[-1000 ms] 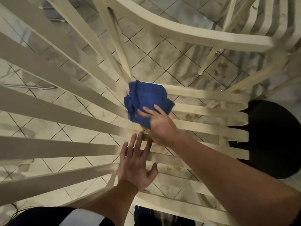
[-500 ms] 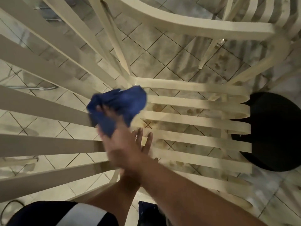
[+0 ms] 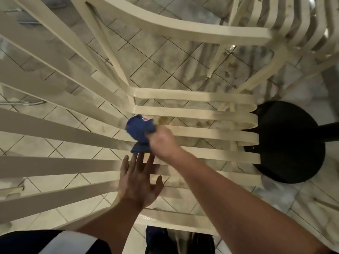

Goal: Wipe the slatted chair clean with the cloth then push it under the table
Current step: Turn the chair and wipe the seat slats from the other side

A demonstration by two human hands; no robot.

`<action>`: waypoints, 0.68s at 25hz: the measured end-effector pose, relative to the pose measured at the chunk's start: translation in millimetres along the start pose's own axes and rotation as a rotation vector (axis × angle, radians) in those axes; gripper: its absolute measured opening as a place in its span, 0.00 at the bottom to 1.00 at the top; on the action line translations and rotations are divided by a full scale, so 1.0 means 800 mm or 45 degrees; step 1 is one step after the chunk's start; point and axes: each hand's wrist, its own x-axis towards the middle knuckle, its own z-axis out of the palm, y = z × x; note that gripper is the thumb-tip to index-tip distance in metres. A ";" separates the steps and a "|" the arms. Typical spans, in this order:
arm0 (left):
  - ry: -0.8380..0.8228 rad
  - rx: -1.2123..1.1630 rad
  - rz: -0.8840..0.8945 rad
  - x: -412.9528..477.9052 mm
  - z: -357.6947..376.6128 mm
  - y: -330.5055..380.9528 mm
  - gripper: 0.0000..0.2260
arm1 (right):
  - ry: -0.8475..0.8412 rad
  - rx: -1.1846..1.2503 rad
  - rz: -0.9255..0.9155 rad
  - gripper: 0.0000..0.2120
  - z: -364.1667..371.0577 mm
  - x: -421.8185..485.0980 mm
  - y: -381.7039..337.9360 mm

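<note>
The cream slatted chair (image 3: 201,114) fills the view from above, its back slats fanning out to the left and its seat slats running right, with brown stains on them. My right hand (image 3: 163,142), blurred by motion, grips the bunched blue cloth (image 3: 139,131) and presses it where the seat meets the back. My left hand (image 3: 137,182) lies flat with spread fingers on the seat slats just below the cloth.
A black round table base (image 3: 286,143) with its post stands on the tiled floor right against the seat's front edge. Another cream slatted chair (image 3: 297,24) stands at the top right. My feet show at the bottom under the seat.
My right hand swept the cloth left onto the back slats and has now returned right to the seat's rear. My left hand stayed on the seat.
</note>
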 end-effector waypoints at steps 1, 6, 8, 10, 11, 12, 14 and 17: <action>0.036 -0.033 0.000 -0.001 0.001 0.000 0.35 | -0.002 0.110 0.098 0.11 -0.026 -0.012 0.011; 0.149 -0.168 0.053 -0.001 0.007 0.001 0.40 | 0.355 1.306 0.380 0.11 -0.166 -0.075 0.086; 0.144 -0.168 0.042 -0.001 0.007 0.001 0.40 | 0.587 1.396 0.309 0.16 -0.222 -0.097 0.095; 0.127 -0.160 0.024 -0.002 0.010 0.001 0.40 | 0.940 1.291 0.135 0.17 -0.258 -0.102 0.088; 0.129 -0.153 0.021 -0.002 0.011 0.000 0.40 | 1.113 1.146 0.051 0.19 -0.264 -0.095 0.084; 0.131 -0.146 0.019 -0.003 0.011 0.000 0.40 | 1.205 0.858 0.053 0.25 -0.260 -0.081 0.085; 0.154 -0.122 0.022 -0.003 0.014 0.000 0.40 | 1.130 0.305 0.094 0.37 -0.225 -0.041 0.099; 0.168 -0.107 0.020 -0.002 0.014 0.000 0.40 | 0.910 -0.572 -0.041 0.39 -0.172 0.021 0.147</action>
